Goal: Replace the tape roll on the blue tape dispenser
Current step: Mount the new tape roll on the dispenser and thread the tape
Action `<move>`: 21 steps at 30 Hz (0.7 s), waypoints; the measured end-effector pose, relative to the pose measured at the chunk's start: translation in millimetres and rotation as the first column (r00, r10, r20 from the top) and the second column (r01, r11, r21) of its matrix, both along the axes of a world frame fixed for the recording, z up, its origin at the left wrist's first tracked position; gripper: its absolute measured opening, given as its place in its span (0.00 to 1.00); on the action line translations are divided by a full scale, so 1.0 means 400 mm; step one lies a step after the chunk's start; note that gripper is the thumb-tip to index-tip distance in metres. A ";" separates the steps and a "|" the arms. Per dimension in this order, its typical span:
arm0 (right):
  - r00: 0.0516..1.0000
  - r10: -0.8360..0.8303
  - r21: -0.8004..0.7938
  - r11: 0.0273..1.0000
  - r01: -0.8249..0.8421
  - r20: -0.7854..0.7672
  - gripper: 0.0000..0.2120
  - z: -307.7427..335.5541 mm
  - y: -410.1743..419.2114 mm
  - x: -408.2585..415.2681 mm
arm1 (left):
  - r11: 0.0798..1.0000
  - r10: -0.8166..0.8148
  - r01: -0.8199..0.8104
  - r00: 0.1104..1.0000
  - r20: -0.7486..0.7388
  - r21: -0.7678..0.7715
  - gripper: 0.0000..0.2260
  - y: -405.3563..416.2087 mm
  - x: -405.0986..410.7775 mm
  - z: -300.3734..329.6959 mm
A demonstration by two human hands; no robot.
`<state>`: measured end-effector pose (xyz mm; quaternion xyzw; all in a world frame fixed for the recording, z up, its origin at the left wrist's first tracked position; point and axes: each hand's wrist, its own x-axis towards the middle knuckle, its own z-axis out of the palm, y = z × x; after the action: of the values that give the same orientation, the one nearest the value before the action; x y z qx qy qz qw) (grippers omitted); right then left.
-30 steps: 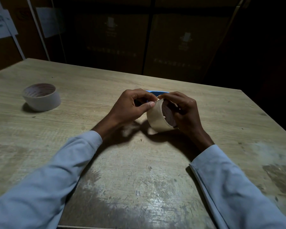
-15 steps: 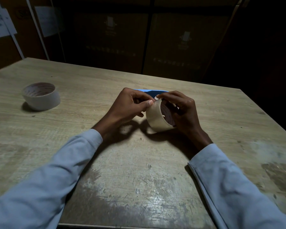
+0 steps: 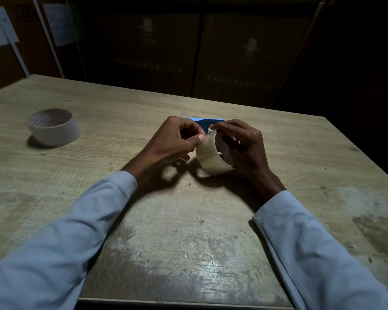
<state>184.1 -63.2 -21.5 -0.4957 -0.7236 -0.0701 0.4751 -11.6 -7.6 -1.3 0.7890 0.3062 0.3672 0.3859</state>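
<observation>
A clear tape roll [image 3: 211, 156] is being gripped on edge by the right hand [image 3: 244, 146], just above the desk [image 3: 188, 242], seemingly so its outer face is being presented to the left hand [image 3: 173, 142], whose thumb and fingers are being pinched together at the rim, probably seeking the tape's end. The blue tape dispenser [image 3: 203, 124] is being mostly hidden behind both hands. A second roll [image 3: 54, 127] is being left well apart.

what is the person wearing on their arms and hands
Both arms are in long, light blue shirt sleeves with plain cuffs at the wrists. The left hand and right hand are bare: no gloves, rings, watch or markings visible.
</observation>
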 end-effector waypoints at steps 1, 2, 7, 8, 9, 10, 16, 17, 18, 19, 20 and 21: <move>1.000 0.000 -0.004 1.000 0.000 -0.002 0.13 0.000 0.001 -0.002 | 1.000 0.006 -0.006 1.000 -0.011 0.002 0.03 0.003 0.001 -0.003; 1.000 -0.001 -0.005 1.000 0.001 -0.004 0.13 0.000 0.002 -0.004 | 1.000 0.012 -0.012 1.000 -0.021 0.012 0.04 0.005 0.002 -0.005; 1.000 -0.026 -0.003 1.000 0.026 -0.008 0.13 -0.002 0.004 -0.011 | 0.987 0.053 -0.043 0.997 -0.059 0.157 0.04 0.009 0.011 -0.024; 1.000 -0.029 -0.003 1.000 0.029 -0.012 0.13 -0.003 0.004 -0.011 | 0.981 0.063 -0.049 0.996 -0.066 0.189 0.04 0.006 0.014 -0.028; 0.999 -0.031 -0.003 1.000 0.031 -0.017 0.12 -0.004 0.005 -0.010 | 0.975 0.072 -0.055 0.995 -0.071 0.217 0.04 0.004 0.017 -0.032; 0.999 -0.035 -0.001 0.999 0.035 -0.019 0.12 -0.005 0.005 -0.010 | 0.969 0.079 -0.059 0.994 -0.076 0.238 0.03 0.003 0.020 -0.035; 0.997 -0.055 -0.017 0.998 0.054 -0.061 0.13 -0.004 0.005 -0.007 | 0.960 0.047 -0.027 0.997 -0.068 0.279 0.02 0.006 0.021 -0.043; 0.996 -0.055 -0.022 0.998 0.054 -0.073 0.14 -0.003 0.004 -0.002 | 0.969 0.030 -0.019 0.999 -0.043 0.247 0.02 0.006 0.021 -0.042; 0.995 -0.056 -0.023 0.998 0.054 -0.088 0.15 -0.001 0.002 0.002 | 0.986 0.014 -0.014 1.000 0.002 0.164 0.02 0.004 0.021 -0.040; 0.993 -0.059 -0.020 0.998 0.058 -0.103 0.16 0.000 0.000 0.005 | 0.999 -0.007 0.005 0.997 0.076 0.036 0.01 -0.001 0.021 -0.036; 0.991 -0.064 -0.007 0.998 0.064 -0.116 0.16 0.004 -0.003 0.005 | 0.994 -0.018 0.034 0.988 0.154 -0.105 0.04 -0.005 0.021 -0.033; 0.989 -0.067 0.015 0.997 0.069 -0.134 0.17 0.008 -0.006 0.002 | 0.970 -0.025 0.076 0.976 0.219 -0.229 0.08 -0.008 0.020 -0.029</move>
<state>184.9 -65.7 -18.4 -0.5190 -0.6723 -0.0600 0.5244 -3.8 -10.8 -13.0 0.7008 0.2841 0.4009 0.5171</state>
